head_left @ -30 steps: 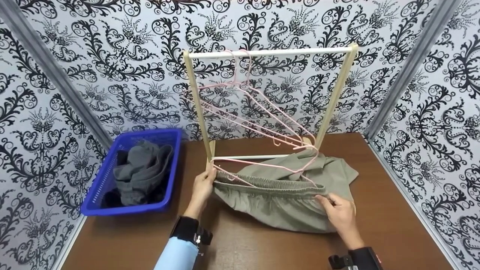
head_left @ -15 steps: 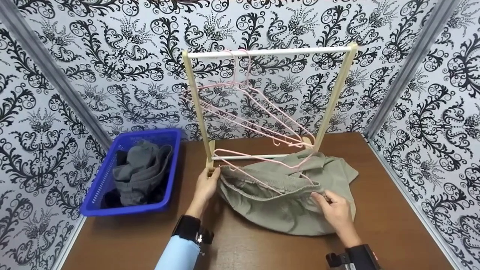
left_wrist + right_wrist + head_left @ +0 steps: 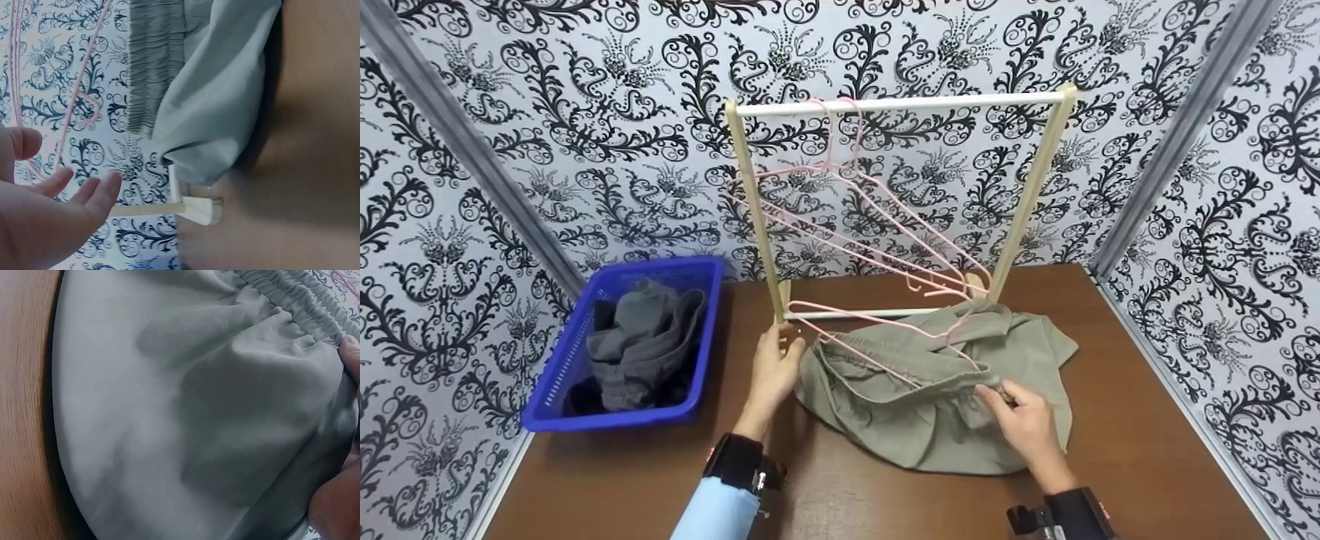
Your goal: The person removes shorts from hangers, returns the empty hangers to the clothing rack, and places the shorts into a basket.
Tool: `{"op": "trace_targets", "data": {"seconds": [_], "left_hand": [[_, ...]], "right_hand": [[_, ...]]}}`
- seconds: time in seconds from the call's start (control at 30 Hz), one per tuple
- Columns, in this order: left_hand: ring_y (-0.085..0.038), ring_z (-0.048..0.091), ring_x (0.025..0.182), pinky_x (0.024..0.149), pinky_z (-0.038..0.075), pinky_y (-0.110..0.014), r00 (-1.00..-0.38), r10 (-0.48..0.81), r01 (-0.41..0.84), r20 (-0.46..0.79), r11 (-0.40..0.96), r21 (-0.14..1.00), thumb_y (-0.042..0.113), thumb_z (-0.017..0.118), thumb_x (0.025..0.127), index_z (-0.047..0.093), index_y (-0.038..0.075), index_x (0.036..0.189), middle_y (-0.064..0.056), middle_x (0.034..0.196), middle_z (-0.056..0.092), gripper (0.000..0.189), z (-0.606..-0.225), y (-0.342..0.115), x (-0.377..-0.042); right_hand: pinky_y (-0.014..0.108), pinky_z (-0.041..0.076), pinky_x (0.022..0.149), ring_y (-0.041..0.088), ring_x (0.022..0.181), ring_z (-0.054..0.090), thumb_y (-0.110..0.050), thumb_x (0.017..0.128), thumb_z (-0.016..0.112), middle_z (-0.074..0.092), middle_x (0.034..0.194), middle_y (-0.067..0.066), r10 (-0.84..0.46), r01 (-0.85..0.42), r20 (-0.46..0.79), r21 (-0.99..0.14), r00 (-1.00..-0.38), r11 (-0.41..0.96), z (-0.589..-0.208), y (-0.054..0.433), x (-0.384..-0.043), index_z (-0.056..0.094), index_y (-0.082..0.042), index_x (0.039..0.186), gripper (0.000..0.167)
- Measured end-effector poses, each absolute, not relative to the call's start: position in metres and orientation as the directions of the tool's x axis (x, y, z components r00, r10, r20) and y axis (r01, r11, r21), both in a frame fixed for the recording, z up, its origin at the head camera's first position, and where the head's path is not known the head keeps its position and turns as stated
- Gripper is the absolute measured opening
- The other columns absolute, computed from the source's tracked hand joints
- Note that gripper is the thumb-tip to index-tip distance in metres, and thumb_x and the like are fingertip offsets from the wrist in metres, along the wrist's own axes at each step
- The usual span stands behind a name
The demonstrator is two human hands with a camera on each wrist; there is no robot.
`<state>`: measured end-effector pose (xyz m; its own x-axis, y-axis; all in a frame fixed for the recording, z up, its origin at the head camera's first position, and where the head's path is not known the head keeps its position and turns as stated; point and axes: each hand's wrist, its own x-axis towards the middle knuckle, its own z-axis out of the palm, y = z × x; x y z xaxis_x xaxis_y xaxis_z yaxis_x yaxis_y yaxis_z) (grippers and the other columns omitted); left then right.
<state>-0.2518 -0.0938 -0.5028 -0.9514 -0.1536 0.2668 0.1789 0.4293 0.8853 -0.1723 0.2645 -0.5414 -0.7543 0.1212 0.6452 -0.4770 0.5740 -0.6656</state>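
Observation:
Olive-green pants (image 3: 930, 431) with a gathered elastic waistband lie spread on the table. A pink hanger (image 3: 901, 325) reaches into their waist opening, its lower bar inside the band. My right hand (image 3: 1024, 424) pinches the waistband at its right end between thumb and fingers; the right wrist view shows the thumb (image 3: 351, 354) on the gathered edge. Beside the left end of the band, my left hand (image 3: 772, 371) has its fingers spread and loosely bent. In the left wrist view those fingers (image 3: 104, 194) are apart from the cloth, with nothing between them.
A wooden rack with a white top bar (image 3: 945, 103) stands behind the pants. More pink hangers (image 3: 831, 164) hang from it. On the left, a blue plastic basket (image 3: 534, 420) holds dark grey clothes (image 3: 641, 349). Patterned walls enclose the brown table (image 3: 840, 502).
My left hand has let go of the waistband's left end, and the band has slumped rightward. My right hand, still pinching its end, has shifted slightly left. The hanger has sunk over the waist opening.

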Motion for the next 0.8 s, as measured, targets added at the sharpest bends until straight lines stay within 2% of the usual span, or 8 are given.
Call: {"op": "trace_targets", "data": {"seconds": [0.2,0.43,0.63,0.8], "left_hand": [[-0.042,0.056,0.121,0.107,0.043,-0.054,-0.873,-0.173,0.298,0.455,0.551,0.78,0.004,0.065,0.092,0.058,-0.005,0.131,-0.027,0.128,0.057,0.041,-0.491,-0.09,-0.246],[-0.042,0.053,0.129,0.113,0.039,-0.056,-0.767,0.03,0.471,0.641,0.704,0.531,0.008,0.072,0.088,0.058,-0.006,0.134,-0.026,0.137,0.055,0.05,-0.48,-0.079,-0.24],[-0.04,0.058,0.122,0.109,0.041,-0.056,-0.69,0.226,0.579,0.688,0.742,0.337,0.016,0.075,0.086,0.062,-0.003,0.131,-0.021,0.134,0.06,0.051,-0.474,-0.064,-0.237],[-0.036,0.056,0.126,0.112,0.039,-0.054,-0.692,0.362,0.631,0.625,0.723,0.28,0.021,0.075,0.089,0.061,0.001,0.136,-0.018,0.136,0.06,0.052,-0.469,-0.055,-0.232]], "right_hand": [[0.021,0.022,0.045,-0.007,0.055,0.02,0.006,0.079,0.081,0.028,0.059,-0.005,0.077,-0.526,0.695,-0.608,-0.715,0.595,-0.544,0.266,-0.174,0.035,-0.011,0.062,0.052],[0.016,0.022,0.048,-0.005,0.056,0.024,0.007,0.074,0.084,0.032,0.06,-0.005,0.051,-0.564,0.732,-0.564,-0.679,0.603,-0.544,0.265,-0.176,0.036,-0.012,0.062,0.053],[0.012,0.026,0.053,-0.001,0.058,0.033,0.01,0.068,0.086,0.041,0.062,-0.004,-0.002,-0.629,0.782,-0.501,-0.624,0.595,-0.545,0.264,-0.18,0.041,-0.014,0.063,0.051],[0.013,0.026,0.053,-0.002,0.06,0.033,0.007,0.07,0.086,0.042,0.063,-0.005,-0.023,-0.633,0.768,-0.511,-0.64,0.582,-0.542,0.262,-0.179,0.043,-0.015,0.063,0.048]]}}
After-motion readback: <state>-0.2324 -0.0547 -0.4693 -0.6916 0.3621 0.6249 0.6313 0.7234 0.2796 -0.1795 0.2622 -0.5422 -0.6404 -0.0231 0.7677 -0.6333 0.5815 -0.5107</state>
